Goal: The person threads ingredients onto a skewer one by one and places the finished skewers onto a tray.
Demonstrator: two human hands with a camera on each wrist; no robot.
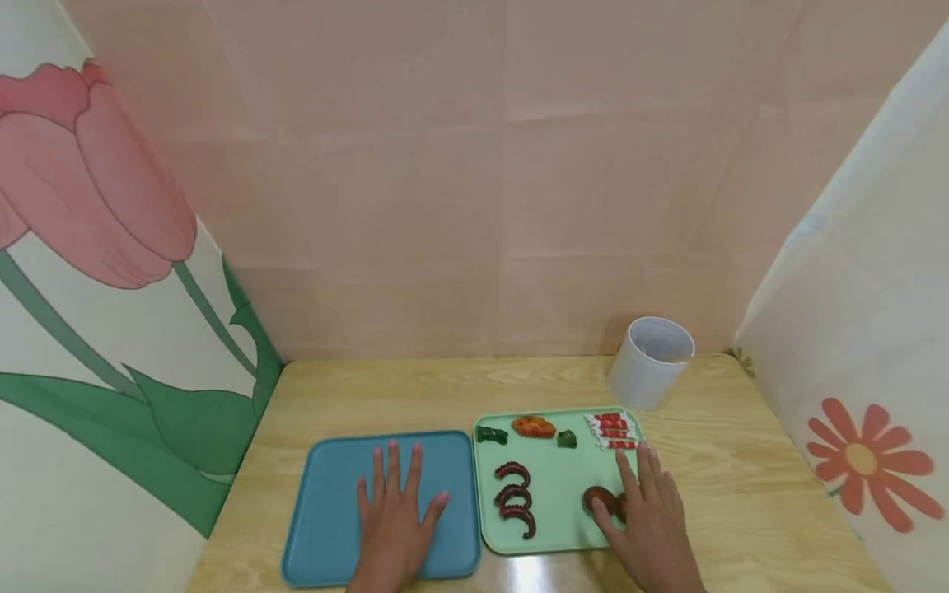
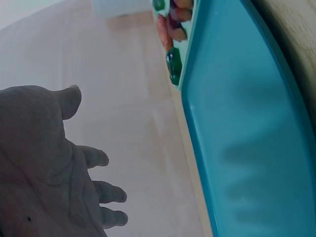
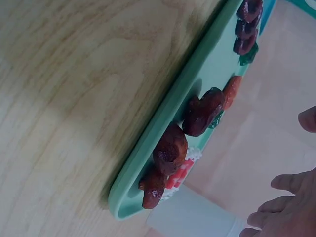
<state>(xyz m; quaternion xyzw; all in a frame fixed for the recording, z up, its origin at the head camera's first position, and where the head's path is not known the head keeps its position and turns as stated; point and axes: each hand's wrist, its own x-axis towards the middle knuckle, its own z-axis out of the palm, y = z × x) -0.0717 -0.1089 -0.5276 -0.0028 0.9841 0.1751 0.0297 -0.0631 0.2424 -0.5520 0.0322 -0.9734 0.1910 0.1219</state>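
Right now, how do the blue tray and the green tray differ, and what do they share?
The blue tray looks darker than the green tray. Food-like pieces lie on the green tray; none show on the blue tray. The left hand is spread over the blue tray, the right hand over part of the green tray. Both are rounded-corner rectangles lying on the table.

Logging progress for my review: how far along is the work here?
Done: apparently the layout; dark curled pieces and red-and-white pieces sit grouped on the green tray. In hand: nothing; the left hand and right hand have spread fingers. Left: probably any handling of those pieces, which neither holds.
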